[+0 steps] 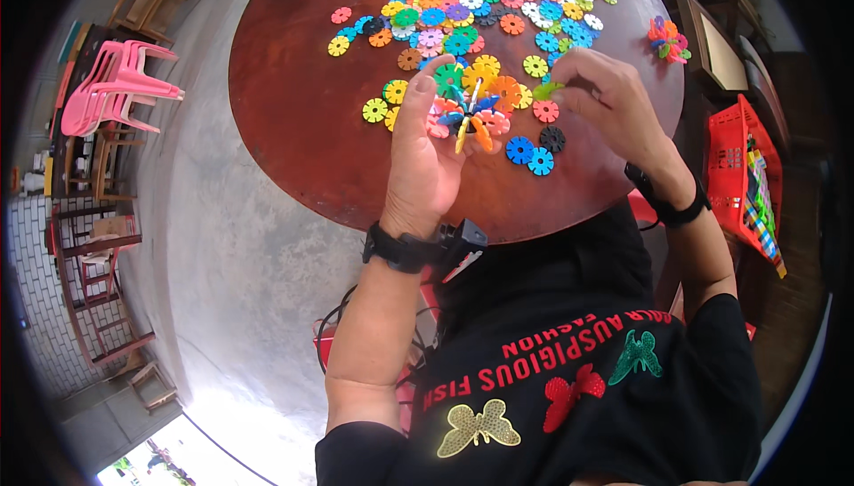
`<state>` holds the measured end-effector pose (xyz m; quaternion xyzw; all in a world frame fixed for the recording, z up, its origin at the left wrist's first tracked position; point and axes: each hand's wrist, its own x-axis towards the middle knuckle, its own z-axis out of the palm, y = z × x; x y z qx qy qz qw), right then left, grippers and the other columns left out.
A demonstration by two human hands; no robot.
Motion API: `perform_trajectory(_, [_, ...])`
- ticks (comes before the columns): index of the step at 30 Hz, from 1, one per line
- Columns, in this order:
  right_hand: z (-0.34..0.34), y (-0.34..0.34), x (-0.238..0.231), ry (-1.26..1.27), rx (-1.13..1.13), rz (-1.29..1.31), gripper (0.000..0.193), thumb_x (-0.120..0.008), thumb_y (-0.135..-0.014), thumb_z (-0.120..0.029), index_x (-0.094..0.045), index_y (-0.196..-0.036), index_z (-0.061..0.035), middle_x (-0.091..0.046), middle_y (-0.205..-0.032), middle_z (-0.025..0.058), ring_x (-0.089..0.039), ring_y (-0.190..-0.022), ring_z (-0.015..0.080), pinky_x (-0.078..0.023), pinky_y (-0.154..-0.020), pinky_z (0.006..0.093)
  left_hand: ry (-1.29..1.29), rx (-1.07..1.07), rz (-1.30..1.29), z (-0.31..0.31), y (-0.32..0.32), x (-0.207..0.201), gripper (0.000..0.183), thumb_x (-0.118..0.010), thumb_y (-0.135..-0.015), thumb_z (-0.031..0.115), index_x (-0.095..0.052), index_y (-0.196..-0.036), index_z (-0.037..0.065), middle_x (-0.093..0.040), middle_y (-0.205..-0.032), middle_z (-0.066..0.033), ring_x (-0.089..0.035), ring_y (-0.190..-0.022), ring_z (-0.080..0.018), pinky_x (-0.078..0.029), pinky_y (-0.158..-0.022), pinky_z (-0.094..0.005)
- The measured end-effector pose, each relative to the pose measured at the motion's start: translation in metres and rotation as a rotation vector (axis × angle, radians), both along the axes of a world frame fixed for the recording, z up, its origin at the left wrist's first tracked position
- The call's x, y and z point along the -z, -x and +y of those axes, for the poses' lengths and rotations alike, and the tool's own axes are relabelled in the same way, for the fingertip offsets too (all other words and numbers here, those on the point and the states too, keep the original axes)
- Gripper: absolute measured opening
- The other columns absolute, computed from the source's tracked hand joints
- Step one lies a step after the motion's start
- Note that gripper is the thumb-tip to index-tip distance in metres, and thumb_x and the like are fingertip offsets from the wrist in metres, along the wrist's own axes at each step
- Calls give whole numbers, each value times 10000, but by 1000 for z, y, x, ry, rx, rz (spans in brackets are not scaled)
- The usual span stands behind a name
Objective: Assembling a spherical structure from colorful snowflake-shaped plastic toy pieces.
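Note:
My left hand (422,159) is raised over the near part of the round table, its fingers curled round a many-coloured cluster of interlocking discs (470,118). Slotted plastic pieces in blue, orange, yellow, pink and green stick out of the cluster on all sides. To the right of it, my right hand (612,99) pinches a yellow-green disc (546,91) between thumb and fingers, apart from the cluster. Below that hand a pink-red disc (545,112), a black disc (552,138) and two blue discs (519,150) lie on the tabletop.
Loose discs (458,15) in many colours spread across the far side of the reddish-brown table (302,144). A finished-looking disc cluster (667,40) sits near the right edge. Beyond stand a red basket (728,152) and, far left, pink plastic chairs (120,86).

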<state>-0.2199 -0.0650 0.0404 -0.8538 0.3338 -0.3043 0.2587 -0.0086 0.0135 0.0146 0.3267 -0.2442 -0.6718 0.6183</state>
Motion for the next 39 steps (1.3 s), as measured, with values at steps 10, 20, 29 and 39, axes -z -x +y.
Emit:
perform_trajectory(10, [22,-5,-7,152,-95,-142,143,-669,-762,-53,-586,-875,-23,-607,-800,78,-617,-639,221,-471,-569,307,-73,66,24,0,11,1,623,-405,-923,564,-527,-1142,-6,-643,-890,-159,-646,-742,-267,-533,-615,-342])
perform_trajectory(20, [28,-5,-13,139,-66,-97,135,-692,-747,-69,-609,-850,-43,-597,-775,62,-602,-654,214,-464,-580,307,-24,47,19,3,19,1,459,-477,-963,336,-322,-1319,92,-618,-836,-102,-661,-720,-191,-573,-580,-333])
perform_trajectory(29, [31,-8,-11,101,-59,-126,155,-697,-728,-28,-614,-859,-38,-588,-763,52,-584,-634,172,-451,-557,284,-94,71,-94,3,17,4,398,-454,-969,367,-410,-1263,102,-599,-836,-71,-622,-745,-178,-519,-592,-278])
perform_trajectory(39, [29,-7,-9,13,-42,-198,152,-688,-729,-3,-611,-858,-27,-597,-746,58,-586,-621,143,-458,-556,265,-121,16,-163,3,17,2,361,-511,-938,351,-451,-1155,69,-590,-831,-64,-605,-729,-158,-489,-581,-256])
